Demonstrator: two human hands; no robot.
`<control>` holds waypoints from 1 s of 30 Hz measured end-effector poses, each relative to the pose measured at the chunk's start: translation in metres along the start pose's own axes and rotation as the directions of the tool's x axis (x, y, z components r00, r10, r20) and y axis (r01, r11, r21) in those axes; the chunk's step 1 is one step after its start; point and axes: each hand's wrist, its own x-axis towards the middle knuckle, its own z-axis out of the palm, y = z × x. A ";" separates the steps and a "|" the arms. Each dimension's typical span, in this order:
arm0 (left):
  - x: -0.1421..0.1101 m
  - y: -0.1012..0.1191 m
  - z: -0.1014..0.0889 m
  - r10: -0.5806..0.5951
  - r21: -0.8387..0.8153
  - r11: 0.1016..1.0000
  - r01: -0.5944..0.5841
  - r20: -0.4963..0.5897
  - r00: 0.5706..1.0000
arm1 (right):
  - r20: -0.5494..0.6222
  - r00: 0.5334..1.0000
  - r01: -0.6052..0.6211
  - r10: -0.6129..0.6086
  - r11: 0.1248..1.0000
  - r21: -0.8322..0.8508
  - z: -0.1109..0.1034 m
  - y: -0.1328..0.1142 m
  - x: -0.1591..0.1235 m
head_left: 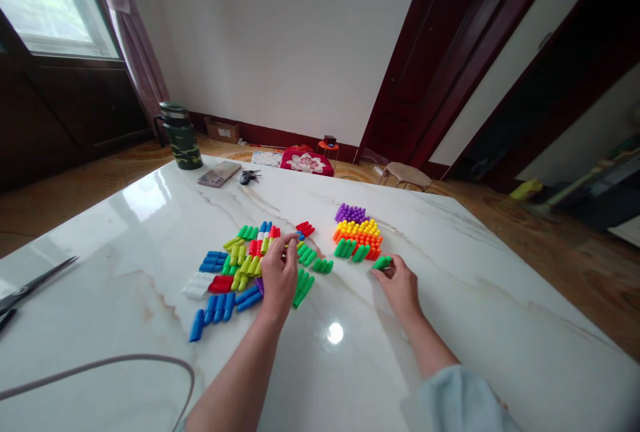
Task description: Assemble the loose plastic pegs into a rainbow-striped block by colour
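Many small plastic pegs in blue, green, yellow, red and white lie in a loose pile (235, 272) on the white marble table (150, 219). My left hand (279, 275) rests on that pile, fingers curled, pinching a peg at its fingertips. To the right stands a joined block of pegs (357, 232) in rows of purple, yellow, orange and green. My right hand (399, 285) is just in front of that block, pinching green pegs (383, 262) at its near right corner.
A camouflage mug (181, 135), a phone (219, 173) and keys (249, 177) sit at the table's far edge. Scissors (30, 285) lie at the left edge, and a grey cable (100, 365) curves across the near left. Stools and a red cushion stand on the floor beyond.
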 end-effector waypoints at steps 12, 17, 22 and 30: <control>0.000 0.001 -0.001 -0.047 0.008 0.999 0.047 0.001 0.999 | -0.054 0.999 0.009 -0.003 0.994 0.110 0.013 0.001 0.002; 0.000 0.002 -0.002 -0.049 0.011 0.999 0.049 0.008 0.999 | -0.193 0.979 0.056 -0.061 0.998 -0.028 0.012 0.003 -0.007; 0.001 0.003 -0.002 -0.055 0.011 0.998 0.055 0.005 0.998 | -0.078 0.966 0.229 -0.247 0.956 -0.186 0.010 -0.001 -0.010; 0.000 0.002 -0.002 -0.056 0.012 0.998 0.056 0.003 0.998 | -0.043 0.932 0.341 -0.359 0.914 -0.220 0.011 -0.008 -0.011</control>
